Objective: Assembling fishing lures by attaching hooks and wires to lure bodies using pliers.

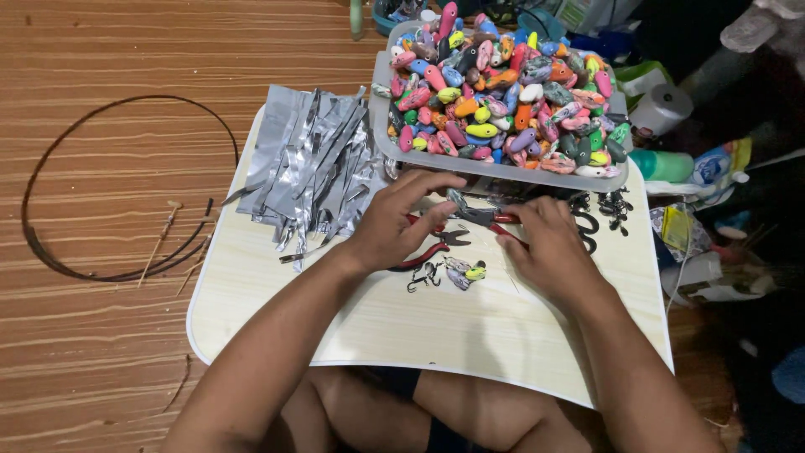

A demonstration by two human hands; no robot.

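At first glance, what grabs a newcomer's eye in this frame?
The clear tray heaped with bright painted fishing lure bodies at the board's far edge stands out first. Left of it lies a pile of silver foil strips. At centre, the left hand and right hand work with red-handled pliers above a small hooked lure.

A pair of pliers (pixel 480 215) with red handles lies near the far edge of the pale board (pixel 277 310), just in front of the tub. A second red pair (pixel 432 245) lies beside it, closer to the middle. A tiny lure (pixel 466 273) (grey with a yellow tip) lies near the board's middle, next to some small hooks (pixel 423 275).
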